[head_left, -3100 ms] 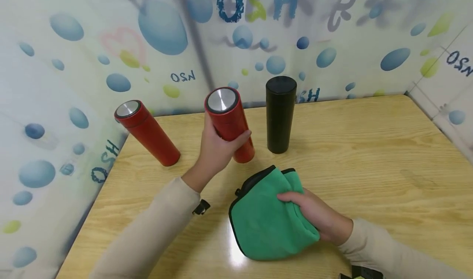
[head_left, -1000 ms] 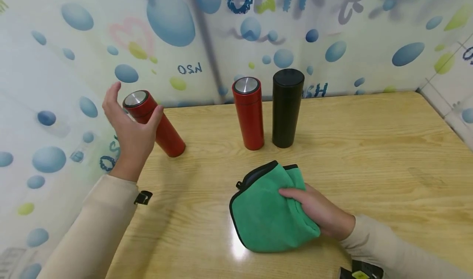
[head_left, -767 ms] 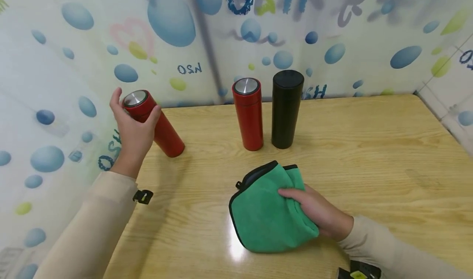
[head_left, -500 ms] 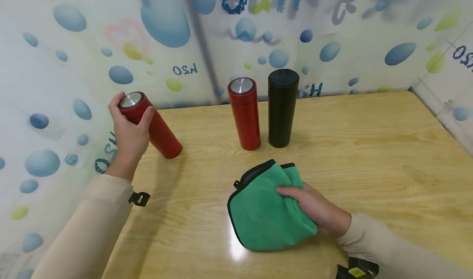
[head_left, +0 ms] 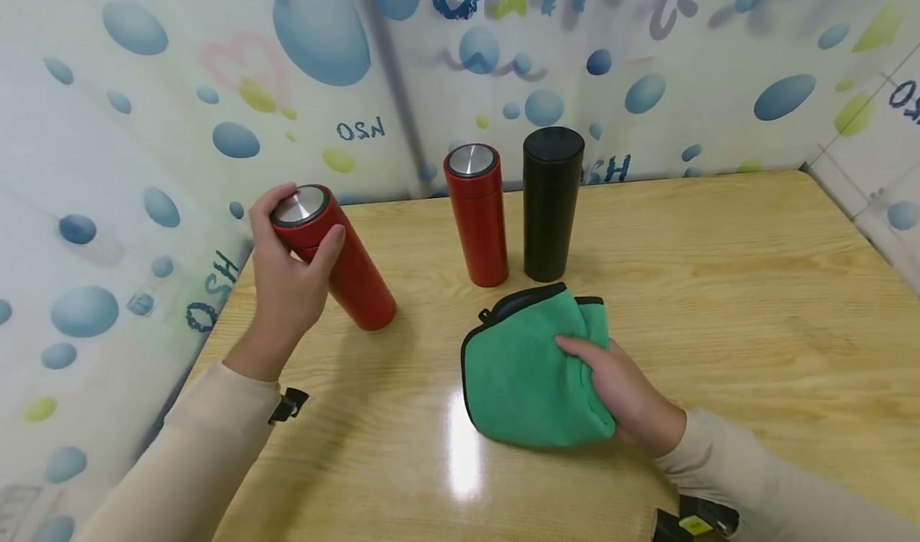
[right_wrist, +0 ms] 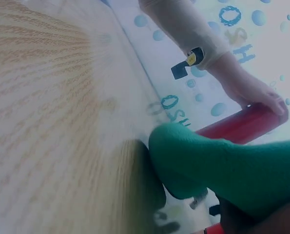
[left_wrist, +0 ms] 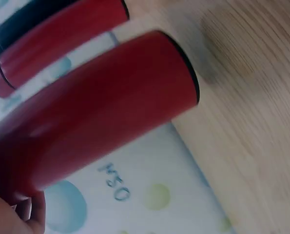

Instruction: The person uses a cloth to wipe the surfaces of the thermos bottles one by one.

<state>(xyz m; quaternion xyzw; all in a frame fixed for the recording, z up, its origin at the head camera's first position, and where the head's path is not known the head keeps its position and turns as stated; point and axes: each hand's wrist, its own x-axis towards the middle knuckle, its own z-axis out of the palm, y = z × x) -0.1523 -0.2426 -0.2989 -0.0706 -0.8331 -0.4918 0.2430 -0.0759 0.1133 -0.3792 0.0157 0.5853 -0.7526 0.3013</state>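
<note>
In the head view my left hand [head_left: 283,294] grips a red thermos flask [head_left: 359,282] by its upper end, fingers round the far side and thumb on the near side below the silver lid. The flask's base is close over the table. The left wrist view shows the flask's smooth body [left_wrist: 110,97] with a dark ring at its base. My right hand [head_left: 632,394] holds a green cloth pouch [head_left: 525,374] by its right side, thumb on top. Black trim edges the pouch, and its mouth [head_left: 528,301], with a zip pull at the corner, faces the back left.
A second red thermos flask [head_left: 477,223] with a silver lid stands upright at the back of the wooden table [head_left: 719,286]. Close to its right is a taller black flask [head_left: 552,207]. A bubble-patterned wall covering [head_left: 402,159] borders the table behind and at the left.
My left hand has let go of the other red flask, now beside the black one. It has taken the left red flask and moved it right and nearer. The pouch has shifted slightly forward.
</note>
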